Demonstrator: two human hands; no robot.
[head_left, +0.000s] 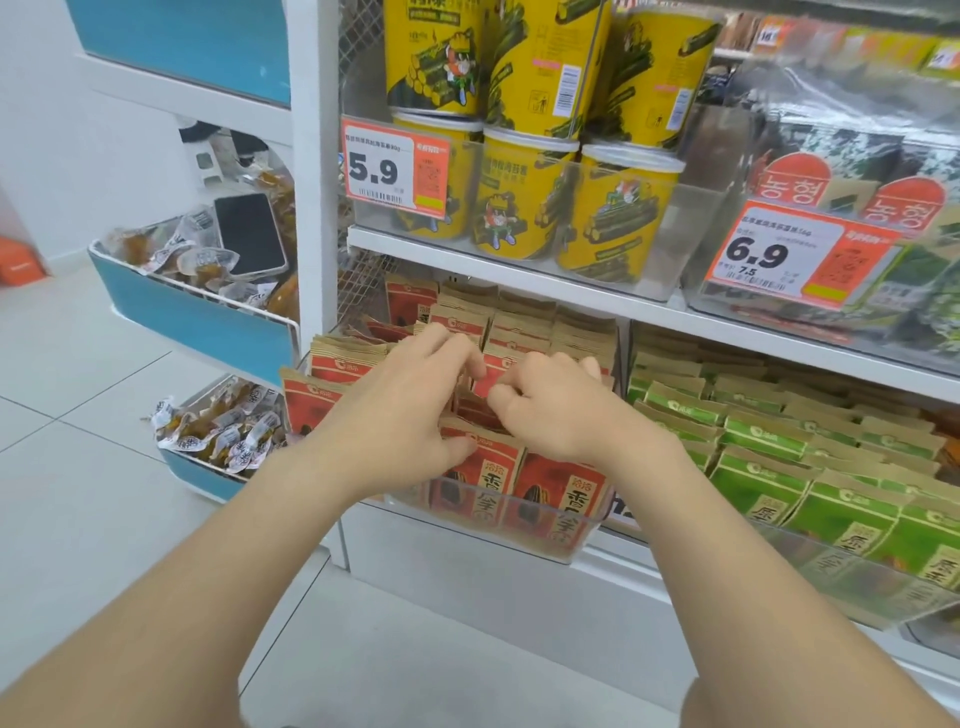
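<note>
The red packets are stood up in rows inside the clear bin, with their top edges running side to side. The left hand is curled round the tops of a few packets. One packet top is pinched by the bent fingers of the right hand. The packets lie just under both hands, so neither hand is nearer.

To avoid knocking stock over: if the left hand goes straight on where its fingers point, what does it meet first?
The left hand would probably meet the red packets standing just behind; depth is unclear.
</note>
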